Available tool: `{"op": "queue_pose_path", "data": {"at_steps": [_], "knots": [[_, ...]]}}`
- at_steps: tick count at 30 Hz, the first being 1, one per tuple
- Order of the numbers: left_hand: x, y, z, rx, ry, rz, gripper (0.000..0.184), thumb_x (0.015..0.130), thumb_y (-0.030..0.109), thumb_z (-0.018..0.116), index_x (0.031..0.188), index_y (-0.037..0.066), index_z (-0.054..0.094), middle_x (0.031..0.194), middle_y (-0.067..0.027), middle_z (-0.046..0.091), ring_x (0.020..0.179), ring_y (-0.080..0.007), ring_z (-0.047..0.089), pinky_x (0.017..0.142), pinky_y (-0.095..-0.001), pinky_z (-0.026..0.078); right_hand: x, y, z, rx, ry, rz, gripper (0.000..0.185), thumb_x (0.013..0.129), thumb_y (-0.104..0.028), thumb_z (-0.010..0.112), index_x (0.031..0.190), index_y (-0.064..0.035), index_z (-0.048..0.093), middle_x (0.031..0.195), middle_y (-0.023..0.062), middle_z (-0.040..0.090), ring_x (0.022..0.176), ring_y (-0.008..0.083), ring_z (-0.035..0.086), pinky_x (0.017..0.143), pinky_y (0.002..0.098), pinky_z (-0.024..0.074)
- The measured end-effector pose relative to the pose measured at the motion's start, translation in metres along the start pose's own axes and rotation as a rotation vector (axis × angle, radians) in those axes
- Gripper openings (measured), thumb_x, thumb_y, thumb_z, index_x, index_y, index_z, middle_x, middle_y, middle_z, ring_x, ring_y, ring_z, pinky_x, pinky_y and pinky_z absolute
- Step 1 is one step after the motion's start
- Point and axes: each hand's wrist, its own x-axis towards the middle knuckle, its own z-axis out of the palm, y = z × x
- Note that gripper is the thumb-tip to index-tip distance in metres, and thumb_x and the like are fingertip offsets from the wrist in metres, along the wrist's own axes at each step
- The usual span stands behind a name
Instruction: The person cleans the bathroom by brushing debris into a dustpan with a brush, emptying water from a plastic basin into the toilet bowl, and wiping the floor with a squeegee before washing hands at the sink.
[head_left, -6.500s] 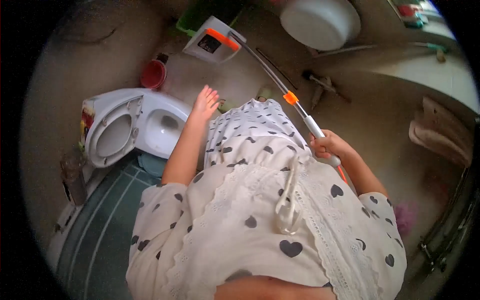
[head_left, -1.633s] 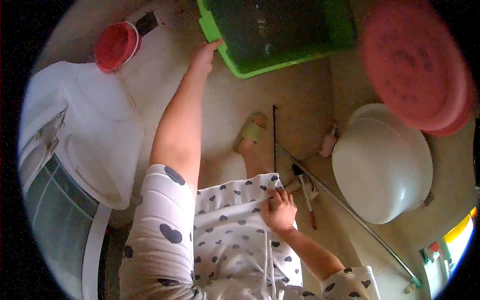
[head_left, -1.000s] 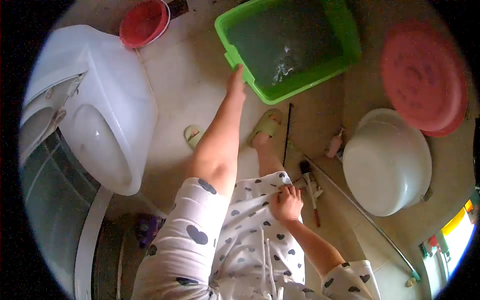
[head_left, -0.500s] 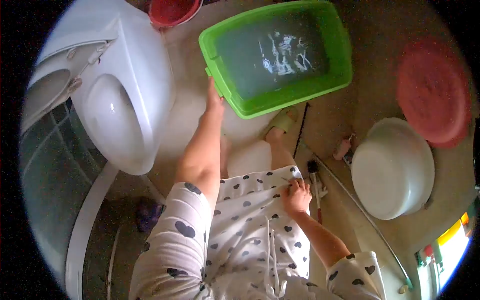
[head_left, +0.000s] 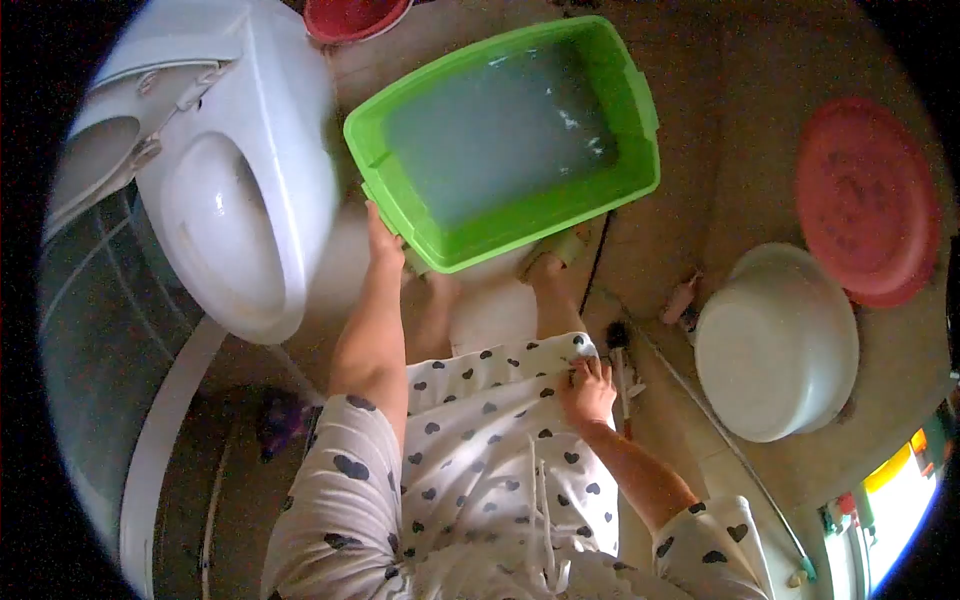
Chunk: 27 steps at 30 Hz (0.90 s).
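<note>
My left hand [head_left: 383, 235] is closed on the handle at the near left end of a green plastic tub [head_left: 505, 262]. Cloudy water [head_left: 500, 140] lies inside the tub, with a few bright reflections. The fingertips are partly hidden under the rim. My right hand [head_left: 590, 393] rests at the right thigh, fingers curled onto the fabric of the white shorts with dark hearts [head_left: 490, 430], near the hem. Below the tub a foot in a green slipper [head_left: 568, 245] shows in part.
A white toilet [head_left: 225, 220] with its lid up stands at left. On the right a white basin [head_left: 770, 350] leans beside a red basin [head_left: 868, 205]. A long pole [head_left: 715, 425] and a dark-bristled brush [head_left: 618, 340] lie nearby. Another red basin [head_left: 355, 15] is at the top.
The green tub has shifted left and closer to me, with my left hand still on its handle. Its water reflections have shrunk. My right hand stays at the shorts.
</note>
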Motion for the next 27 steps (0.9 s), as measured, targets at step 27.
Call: {"op": "queue_pose_path", "data": {"at_steps": [27], "knots": [[-0.099,-0.010,-0.045,0.493,0.064,-0.004,0.072,0.080,0.052,0.048,0.133,0.010,0.025,0.135,-0.0070,0.031,0.123,-0.0221,0.031,0.098,-0.0417,0.023,-0.016,-0.009,0.001,-0.075,-0.023,-0.011,0.025,0.071,-0.020,0.053,0.093,-0.0073,0.055,0.099,0.0094,0.053,0.094,0.0305,0.048,0.078,0.0418,0.0434]]}}
